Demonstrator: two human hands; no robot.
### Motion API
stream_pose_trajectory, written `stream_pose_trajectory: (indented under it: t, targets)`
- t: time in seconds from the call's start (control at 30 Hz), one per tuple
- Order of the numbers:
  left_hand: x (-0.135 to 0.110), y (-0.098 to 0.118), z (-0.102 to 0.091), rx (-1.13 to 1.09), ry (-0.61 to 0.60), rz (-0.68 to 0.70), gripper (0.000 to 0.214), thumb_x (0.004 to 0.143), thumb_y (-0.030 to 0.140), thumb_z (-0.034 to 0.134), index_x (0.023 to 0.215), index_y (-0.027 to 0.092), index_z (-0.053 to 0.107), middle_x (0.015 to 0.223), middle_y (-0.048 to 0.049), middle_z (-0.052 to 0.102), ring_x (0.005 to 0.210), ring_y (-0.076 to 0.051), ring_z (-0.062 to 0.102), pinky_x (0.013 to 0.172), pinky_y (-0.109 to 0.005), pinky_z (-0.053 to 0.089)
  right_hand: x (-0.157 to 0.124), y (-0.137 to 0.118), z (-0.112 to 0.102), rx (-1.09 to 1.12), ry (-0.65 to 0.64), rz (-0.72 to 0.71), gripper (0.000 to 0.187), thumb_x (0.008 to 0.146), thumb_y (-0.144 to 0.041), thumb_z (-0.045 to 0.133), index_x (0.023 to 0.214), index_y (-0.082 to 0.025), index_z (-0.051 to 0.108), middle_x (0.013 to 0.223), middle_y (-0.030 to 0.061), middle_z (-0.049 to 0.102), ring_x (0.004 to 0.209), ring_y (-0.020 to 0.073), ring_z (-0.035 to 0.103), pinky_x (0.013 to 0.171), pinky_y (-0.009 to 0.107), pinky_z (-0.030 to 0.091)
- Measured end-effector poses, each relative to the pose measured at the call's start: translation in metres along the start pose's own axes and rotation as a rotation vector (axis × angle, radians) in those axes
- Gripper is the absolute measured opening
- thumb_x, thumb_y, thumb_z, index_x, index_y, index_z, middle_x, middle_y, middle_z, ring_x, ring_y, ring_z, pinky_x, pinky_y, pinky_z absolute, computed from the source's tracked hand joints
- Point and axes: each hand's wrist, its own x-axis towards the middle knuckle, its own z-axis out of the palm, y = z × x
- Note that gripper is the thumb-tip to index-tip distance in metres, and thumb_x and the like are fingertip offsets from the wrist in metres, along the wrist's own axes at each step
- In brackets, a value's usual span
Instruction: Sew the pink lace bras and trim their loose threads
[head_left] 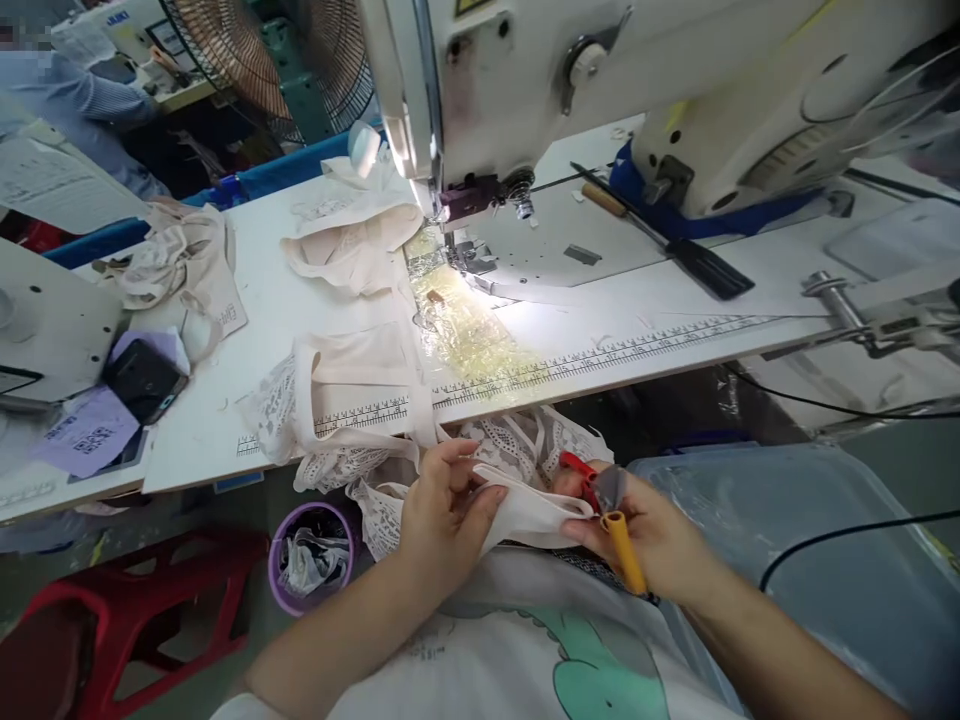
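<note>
My left hand (442, 505) pinches a pale strip of fabric (525, 510) in my lap, below the table's front edge. My right hand (652, 535) grips the other end of the strip together with small thread snips (611, 505) that have a red and a yellow handle. The snips' blades sit at the strip's right end. White lace pieces (517, 445) lie under both hands. More beige garment pieces (352, 390) hang over the table edge just above my left hand.
A white sewing machine (600, 90) stands on the white table (247, 320), its lamp lighting the needle area. A ruler strip (600, 355) runs along the table edge. Screwdriver (667, 240), phone (142, 380), paper tags, purple scrap bin (311, 555), red stool (142, 610), grey tub (825, 540), a co-worker's sleeve (75, 100).
</note>
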Motion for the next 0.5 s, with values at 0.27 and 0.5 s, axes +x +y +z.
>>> stream_pose_trajectory:
  t: [0.27, 0.5]
  targets:
    - [0.001, -0.002, 0.003, -0.141, -0.081, -0.037, 0.037, 0.081, 0.019, 0.053, 0.114, 0.021, 0.037, 0.09, -0.0052, 0.065, 0.074, -0.013, 0.063, 0.059, -0.021, 0.049, 0.005, -0.003, 0.007, 0.054, 0.158, -0.076, 0.02, 0.081, -0.033, 0.061, 0.068, -0.023, 0.049, 0.068, -0.0011, 0.05, 0.063, 0.0156, 0.05, 0.057, 0.028, 0.044]
    - [0.002, -0.006, 0.007, -0.124, -0.032, -0.056, 0.036, 0.08, 0.02, 0.054, 0.113, 0.018, 0.041, 0.073, -0.0004, 0.057, 0.062, -0.011, 0.055, 0.053, -0.02, 0.044, 0.002, -0.008, 0.011, 0.014, 0.238, -0.068, 0.023, 0.079, -0.036, 0.063, 0.069, -0.022, 0.047, 0.095, 0.0079, 0.066, 0.09, 0.023, 0.061, 0.079, 0.036, 0.05]
